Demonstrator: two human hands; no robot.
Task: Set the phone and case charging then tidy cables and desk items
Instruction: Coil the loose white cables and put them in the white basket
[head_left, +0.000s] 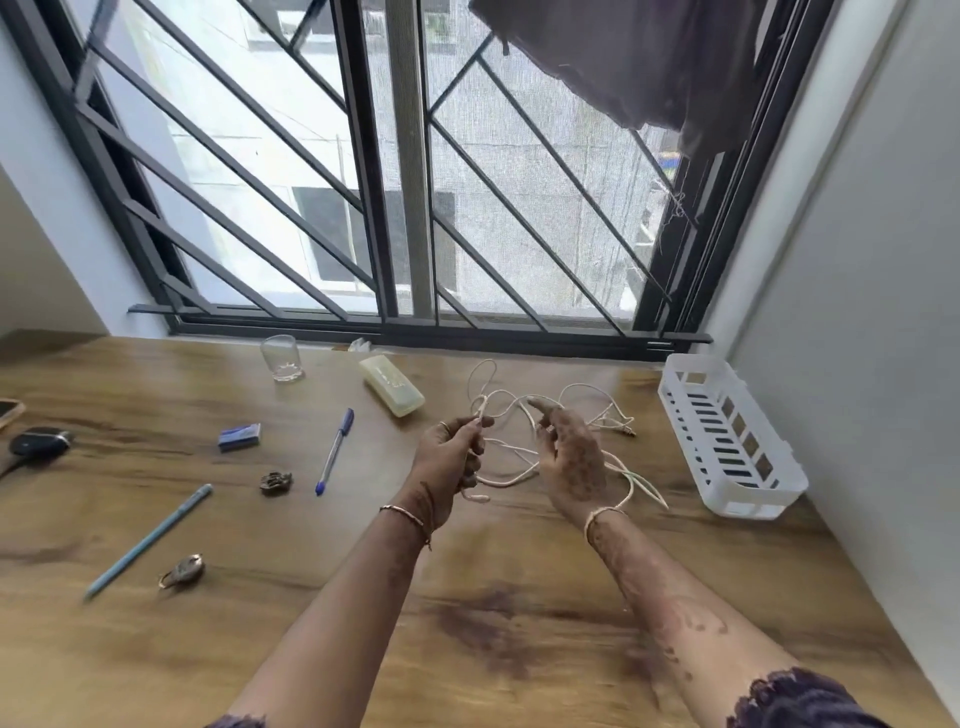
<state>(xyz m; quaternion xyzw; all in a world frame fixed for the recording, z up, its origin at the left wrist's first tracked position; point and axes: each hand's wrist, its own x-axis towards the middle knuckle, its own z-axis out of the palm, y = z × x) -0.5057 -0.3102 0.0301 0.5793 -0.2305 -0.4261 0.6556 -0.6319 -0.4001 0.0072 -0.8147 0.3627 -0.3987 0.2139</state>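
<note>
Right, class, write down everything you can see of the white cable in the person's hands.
The cable is thin, white and looks rubbery, snarled into loose loops just above the wooden desk. The left hand pinches one strand, and the right hand curls its fingers through other loops. A plug at one end rests on the desk, and two strands trail past the right wrist.

Tangled white cable (509, 480) in loose loops above desk (519, 597), phone (8, 410) flat far left
</note>
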